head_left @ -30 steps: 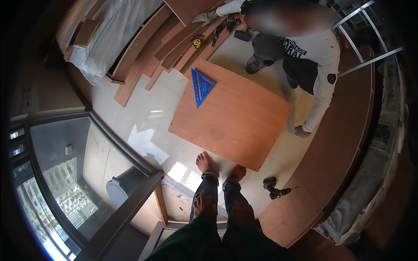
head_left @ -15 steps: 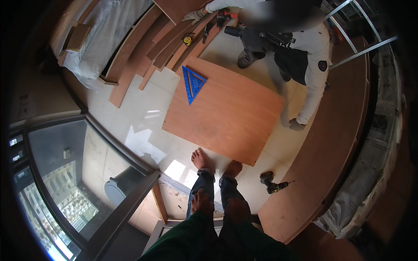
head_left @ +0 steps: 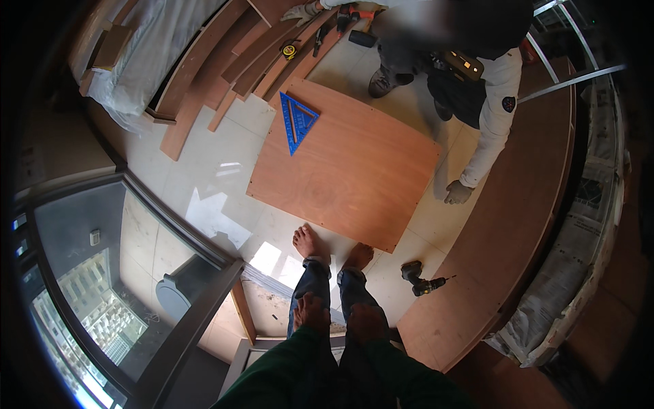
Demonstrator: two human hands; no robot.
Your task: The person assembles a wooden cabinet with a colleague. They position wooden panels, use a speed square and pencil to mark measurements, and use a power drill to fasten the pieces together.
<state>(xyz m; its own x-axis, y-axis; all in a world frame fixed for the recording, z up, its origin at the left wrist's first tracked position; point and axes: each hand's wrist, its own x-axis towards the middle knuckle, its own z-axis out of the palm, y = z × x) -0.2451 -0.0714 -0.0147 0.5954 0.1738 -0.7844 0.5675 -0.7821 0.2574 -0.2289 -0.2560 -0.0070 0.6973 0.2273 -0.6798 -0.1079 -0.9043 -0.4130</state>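
Observation:
Both my hands rest on my jeans near the knees and hold nothing. My left hand [head_left: 311,314] lies on the left leg with its fingers spread loosely. On the right leg, my right hand [head_left: 368,323] lies in shadow, its fingers only dimly seen and seemingly laid flat. Beyond my bare feet a rectangular wooden panel [head_left: 354,163] lies on the tiled floor. A blue triangular speed square [head_left: 297,123] sits on its far left part. To the right of my feet is a cordless drill [head_left: 422,278] with a bit fitted.
A gloved co-worker [head_left: 501,129] crouches beyond the panel. Wooden boards [head_left: 238,65], a yellow tape measure [head_left: 289,51] and other tools lie at the far left. A long curved-looking wooden board [head_left: 504,232] lines the right side. A glass-panelled frame [head_left: 180,238] stands at left.
The whole view has shifted slightly, so the panel and tools appear a little higher and further left. The co-worker's head has moved right. My hands stay on my legs.

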